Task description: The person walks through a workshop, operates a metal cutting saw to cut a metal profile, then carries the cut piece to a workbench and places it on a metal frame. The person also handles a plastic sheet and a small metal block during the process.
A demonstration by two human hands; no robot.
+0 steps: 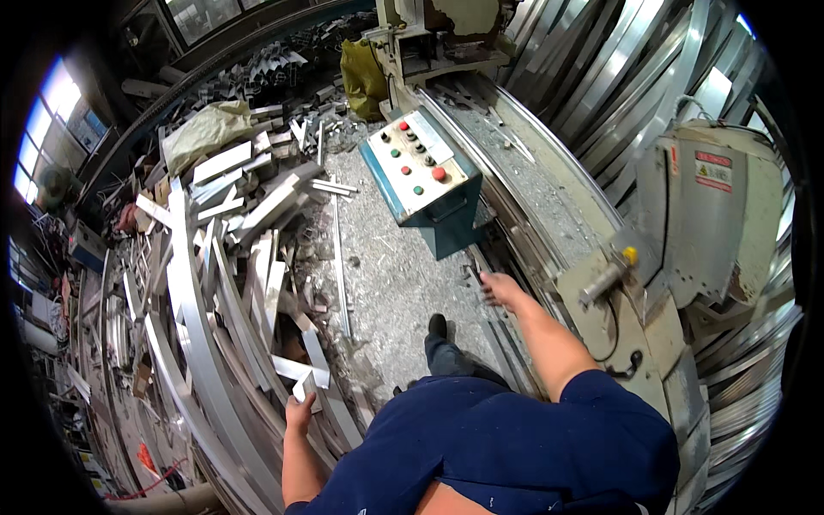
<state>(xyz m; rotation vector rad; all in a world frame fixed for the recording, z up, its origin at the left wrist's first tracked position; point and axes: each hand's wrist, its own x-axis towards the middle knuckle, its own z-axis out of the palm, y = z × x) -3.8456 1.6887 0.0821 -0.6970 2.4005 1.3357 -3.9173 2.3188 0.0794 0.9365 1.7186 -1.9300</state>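
Observation:
My left hand (299, 414) is closed around a short, pale metal offcut (304, 385), at the edge of the scrap pile on the left. My right hand (500, 290) hangs over the floor beside the machine bed, fingers loosely apart and slightly blurred, with nothing visible in it. Just beyond it stands a teal control box (436, 193), its pale slanted panel fitted with red, green and black buttons. Close to my right forearm is the machine's cutting end, with a metal cylinder (608, 279) carrying a yellow cap.
Long aluminium profiles (206, 343) and offcuts pile up on the left. A pale sack (204, 137) lies on the heap; a yellow sack (364, 79) stands farther back. Metal chips cover the floor (382, 283). A grey machine guard (708, 215) and stacked profiles (601, 69) line the right.

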